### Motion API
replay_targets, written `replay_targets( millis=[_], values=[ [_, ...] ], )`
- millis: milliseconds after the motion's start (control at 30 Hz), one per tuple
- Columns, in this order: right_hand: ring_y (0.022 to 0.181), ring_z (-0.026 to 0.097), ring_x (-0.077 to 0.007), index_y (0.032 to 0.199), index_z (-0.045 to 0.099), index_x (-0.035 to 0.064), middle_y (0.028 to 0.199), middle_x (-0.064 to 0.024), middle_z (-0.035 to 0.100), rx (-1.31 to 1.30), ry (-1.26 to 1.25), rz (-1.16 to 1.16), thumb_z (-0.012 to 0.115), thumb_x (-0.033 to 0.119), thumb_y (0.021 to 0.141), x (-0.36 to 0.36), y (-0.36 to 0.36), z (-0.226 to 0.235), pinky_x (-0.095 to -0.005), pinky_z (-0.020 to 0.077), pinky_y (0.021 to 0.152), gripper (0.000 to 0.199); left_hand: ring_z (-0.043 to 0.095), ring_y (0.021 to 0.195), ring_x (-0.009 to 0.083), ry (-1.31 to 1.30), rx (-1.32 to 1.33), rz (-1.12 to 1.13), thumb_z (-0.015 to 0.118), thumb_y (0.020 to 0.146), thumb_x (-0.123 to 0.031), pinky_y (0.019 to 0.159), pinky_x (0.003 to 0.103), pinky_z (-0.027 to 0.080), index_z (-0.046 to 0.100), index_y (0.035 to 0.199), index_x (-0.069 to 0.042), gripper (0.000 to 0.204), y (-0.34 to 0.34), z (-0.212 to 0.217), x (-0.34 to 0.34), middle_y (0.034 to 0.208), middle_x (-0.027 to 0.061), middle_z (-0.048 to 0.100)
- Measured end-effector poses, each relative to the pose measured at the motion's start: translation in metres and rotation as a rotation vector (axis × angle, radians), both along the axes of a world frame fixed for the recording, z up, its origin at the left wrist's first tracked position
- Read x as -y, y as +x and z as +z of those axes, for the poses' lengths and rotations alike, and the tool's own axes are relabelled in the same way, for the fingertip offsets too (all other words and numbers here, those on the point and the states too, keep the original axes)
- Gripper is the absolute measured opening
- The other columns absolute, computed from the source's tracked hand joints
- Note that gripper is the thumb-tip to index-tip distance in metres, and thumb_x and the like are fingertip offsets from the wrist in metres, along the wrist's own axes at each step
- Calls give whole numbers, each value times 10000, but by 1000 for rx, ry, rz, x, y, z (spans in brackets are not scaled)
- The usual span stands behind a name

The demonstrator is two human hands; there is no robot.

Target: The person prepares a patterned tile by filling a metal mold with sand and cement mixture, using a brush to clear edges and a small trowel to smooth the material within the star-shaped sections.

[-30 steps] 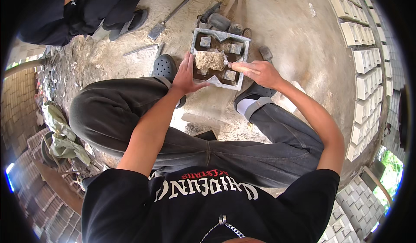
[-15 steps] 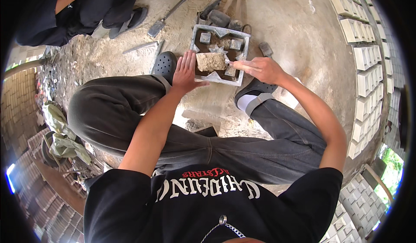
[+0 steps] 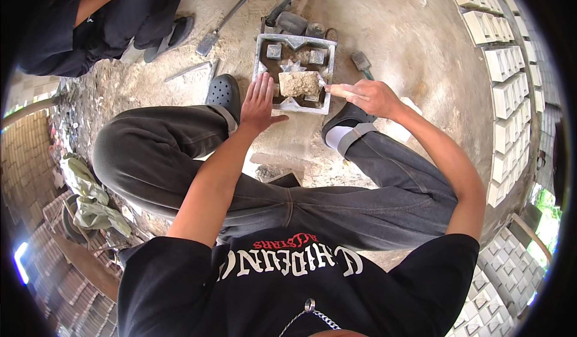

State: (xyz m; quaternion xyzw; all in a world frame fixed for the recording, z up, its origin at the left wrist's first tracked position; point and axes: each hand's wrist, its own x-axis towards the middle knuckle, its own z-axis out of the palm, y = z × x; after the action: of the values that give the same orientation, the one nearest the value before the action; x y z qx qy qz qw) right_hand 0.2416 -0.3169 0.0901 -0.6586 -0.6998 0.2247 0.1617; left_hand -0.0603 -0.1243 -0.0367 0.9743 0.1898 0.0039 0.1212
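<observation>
A square metal mould frame (image 3: 332, 66) lies on the ground between my feet, with small square blocks (image 3: 274, 51) and a star-shaped piece (image 3: 293, 66) inside it. My right hand (image 3: 378, 99) is closed round the wooden handle (image 3: 345, 91) of a trowel at the mould's right side. Crumbly beige mix (image 3: 299, 84) is heaped in a rectangle on the trowel's head, above the near part of the mould, and hides the blade. With fingers straight and together and the thumb apart, my left hand (image 3: 259, 104) rests at the mould's near left corner, beside the mix.
Beyond the mould lie a mallet (image 3: 291, 23) and other tools. A green-handled brush (image 3: 360, 63) lies to the right, a small shovel (image 3: 207, 42) to the far left. Another person (image 3: 120, 24) sits at upper left. Cast blocks (image 3: 505, 63) stand in rows at right.
My right hand and the loaded trowel have moved rightward over the mould. My left hand has shifted slightly over the mould's left edge. The whole view has shifted a little.
</observation>
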Motion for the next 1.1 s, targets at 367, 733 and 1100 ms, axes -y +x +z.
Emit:
replay_targets(
  millis=[367,733,1100],
  values=[
    [708,625,-312,1202,686,123,799,-136,657,-95,56,-85,667,220,878,7,-8,-17,-403,503,642,339,19,1504,347,-35,-92,282,563,680,-849,1211,460,59,60,1507,97,1353,-11,0,0,1603,246,48],
    [718,629,-311,1219,672,108,789,-135,652,-149,112,-90,649,188,886,1,-19,-16,-403,499,645,343,41,1502,349,-92,-102,297,575,657,-860,1211,457,73,78,1504,100,1373,-14,-4,-5,1596,258,70],
    [767,642,-315,1215,673,121,869,-132,673,-108,171,-51,632,236,911,-14,-33,-28,-397,520,661,328,61,1500,348,-89,-79,287,563,659,-866,1211,456,79,76,1499,109,1376,-12,-5,-4,1590,267,82]
  ],
)
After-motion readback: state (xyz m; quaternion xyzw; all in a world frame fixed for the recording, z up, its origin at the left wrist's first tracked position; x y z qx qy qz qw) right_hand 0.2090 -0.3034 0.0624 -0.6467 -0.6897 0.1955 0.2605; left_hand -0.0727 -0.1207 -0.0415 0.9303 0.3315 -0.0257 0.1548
